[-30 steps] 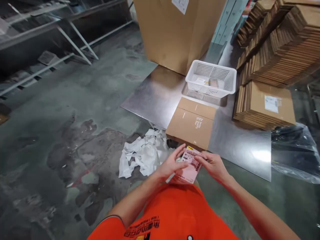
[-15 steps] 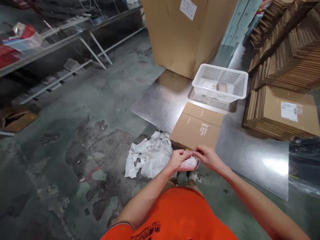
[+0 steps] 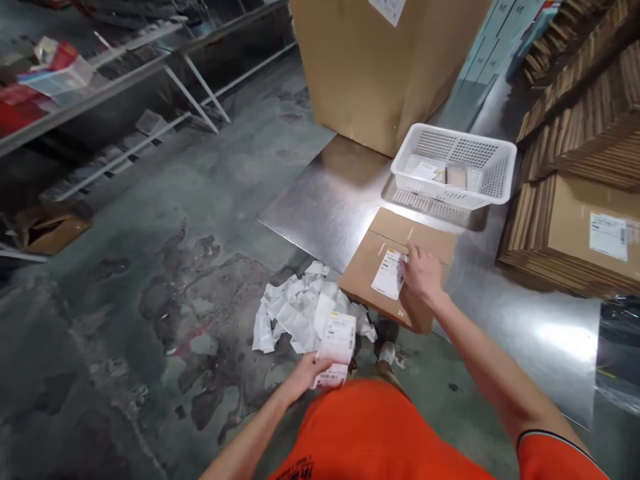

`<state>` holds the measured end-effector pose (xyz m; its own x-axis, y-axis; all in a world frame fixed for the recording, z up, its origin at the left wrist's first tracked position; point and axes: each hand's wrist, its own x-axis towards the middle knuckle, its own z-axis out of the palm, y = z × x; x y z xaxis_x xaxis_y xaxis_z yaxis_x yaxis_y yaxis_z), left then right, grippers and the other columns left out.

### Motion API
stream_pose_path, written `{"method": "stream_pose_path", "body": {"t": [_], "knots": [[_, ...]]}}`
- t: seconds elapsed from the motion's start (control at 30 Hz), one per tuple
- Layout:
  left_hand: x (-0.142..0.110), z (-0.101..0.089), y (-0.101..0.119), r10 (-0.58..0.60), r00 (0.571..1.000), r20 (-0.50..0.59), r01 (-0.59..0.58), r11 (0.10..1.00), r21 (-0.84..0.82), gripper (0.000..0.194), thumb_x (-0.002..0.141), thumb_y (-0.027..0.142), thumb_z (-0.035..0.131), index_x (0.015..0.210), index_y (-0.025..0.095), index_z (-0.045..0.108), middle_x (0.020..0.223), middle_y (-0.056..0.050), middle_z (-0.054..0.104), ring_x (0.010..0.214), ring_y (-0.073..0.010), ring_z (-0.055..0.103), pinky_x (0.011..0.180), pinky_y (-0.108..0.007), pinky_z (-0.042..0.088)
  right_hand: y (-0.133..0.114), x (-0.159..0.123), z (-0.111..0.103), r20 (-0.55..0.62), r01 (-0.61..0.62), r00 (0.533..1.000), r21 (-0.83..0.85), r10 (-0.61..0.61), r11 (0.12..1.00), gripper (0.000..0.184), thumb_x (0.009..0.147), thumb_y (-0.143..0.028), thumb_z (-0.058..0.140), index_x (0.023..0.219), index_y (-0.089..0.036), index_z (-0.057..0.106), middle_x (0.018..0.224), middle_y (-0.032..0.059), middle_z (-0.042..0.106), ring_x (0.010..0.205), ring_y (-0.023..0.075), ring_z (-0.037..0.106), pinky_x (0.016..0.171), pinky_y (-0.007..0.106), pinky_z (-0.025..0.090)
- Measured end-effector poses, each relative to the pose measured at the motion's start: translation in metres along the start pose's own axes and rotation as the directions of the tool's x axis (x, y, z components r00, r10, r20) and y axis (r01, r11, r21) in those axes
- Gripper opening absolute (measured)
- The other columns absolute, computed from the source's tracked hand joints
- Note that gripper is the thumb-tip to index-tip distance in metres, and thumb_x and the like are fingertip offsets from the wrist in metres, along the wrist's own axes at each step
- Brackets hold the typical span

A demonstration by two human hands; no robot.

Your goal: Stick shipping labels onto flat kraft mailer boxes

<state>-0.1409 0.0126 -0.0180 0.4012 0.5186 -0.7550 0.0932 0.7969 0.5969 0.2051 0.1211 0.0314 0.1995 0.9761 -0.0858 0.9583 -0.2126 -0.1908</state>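
On the metal table [image 3: 530,313] we see a white basket [image 3: 430,189] with a paper slip [image 3: 425,171] inside. Behind it, to the left, stands a tall brown box [image 3: 380,73] with a white sheet [image 3: 389,8] on its front. To the right we have piled cardboard [image 3: 585,127], the nearest stack [image 3: 565,227] bearing a white sticker [image 3: 609,235]. Across the stained floor [image 3: 150,180], at our far left, a whitish tub [image 3: 65,79] sits on a long shelf [image 3: 130,72], and an open carton [image 3: 65,239] lies lower down.

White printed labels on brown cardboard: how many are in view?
3: one label on the flat brown carton at the right hand; one on the tall brown box, partly cropped; one on the stacked brown cartons, right. Others may be hidden.
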Motion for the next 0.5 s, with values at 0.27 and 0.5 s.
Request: {"method": "stream_pose_path", "body": {"t": [0.27, 0.5], "knots": [[0.066, 0.02, 0.093, 0.298, 0.938, -0.175, -0.286, 0.954, 0.091, 0.047, 0.062, 0.053, 0.078, 0.088, 0.014, 0.075, 0.085, -0.007, 0.075, 0.082, -0.0243, 0.065, 0.078, -0.034, 0.051, -0.064, -0.056, 0.05, 0.109, 0.44, 0.888, 0.075, -0.446, 0.895, 0.067, 0.093, -0.049, 0.048, 0.147, -0.01, 0.039, 0.157, 0.0196, 0.033, 0.149, 0.0369, 0.019, 0.121, 0.057, 0.009], [0.037, 0.057, 0.09, 0.383, 0.924, -0.01, -0.378, 0.916, 0.132, 0.024, 0.068, 0.03, 0.078, 0.09, 0.02, 0.078, 0.131, -0.009, 0.065, 0.122, -0.0288, 0.056, 0.096, -0.034, 0.05, 0.027, -0.091, 0.011, -0.037, -0.451, 0.849, 0.471, 0.528, 0.758, 0.065, 0.091, -0.043, 0.043, 0.146, -0.01, 0.039, 0.151, 0.0214, 0.042, 0.139, 0.0359, 0.04, 0.115, 0.055, 0.031]]}}
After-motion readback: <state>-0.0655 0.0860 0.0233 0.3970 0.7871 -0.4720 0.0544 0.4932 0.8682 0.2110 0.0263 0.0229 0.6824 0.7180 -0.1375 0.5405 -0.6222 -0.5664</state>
